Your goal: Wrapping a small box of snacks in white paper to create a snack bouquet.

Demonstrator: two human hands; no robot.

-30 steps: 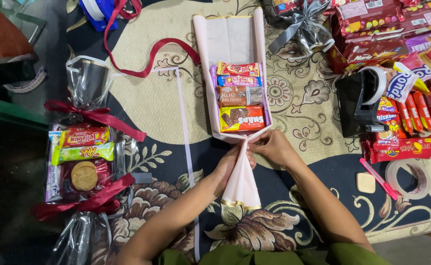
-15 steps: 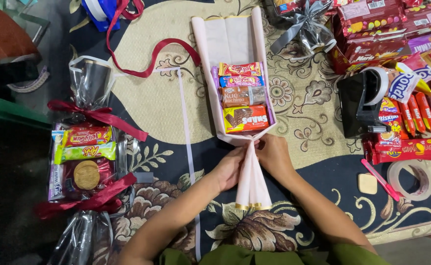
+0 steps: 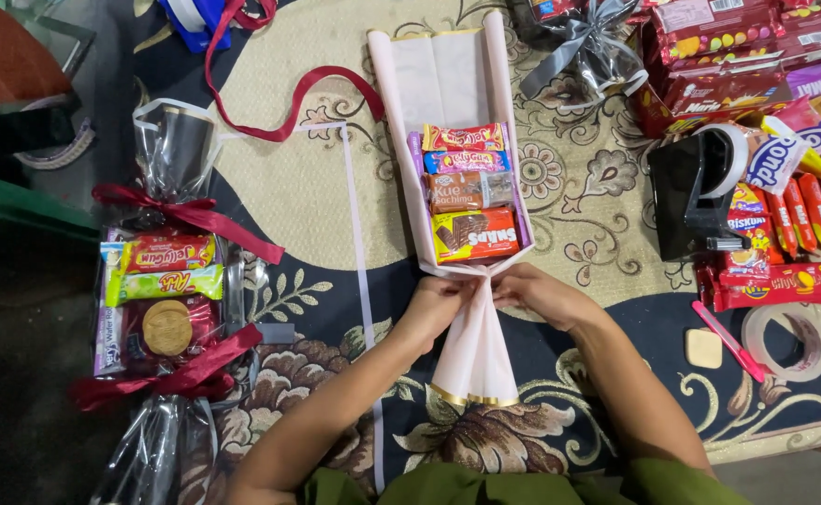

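Pink wrapping paper (image 3: 474, 346) seemingly hides pinching fingers (image 3: 467, 288) (both hands).

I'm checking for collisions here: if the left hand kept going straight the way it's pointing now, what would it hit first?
The left hand points toward the right and slightly up, already pinching the gathered pink wrapping paper. Just beyond that paper it would likely meet the right hand, which grips the same gather from the other side.
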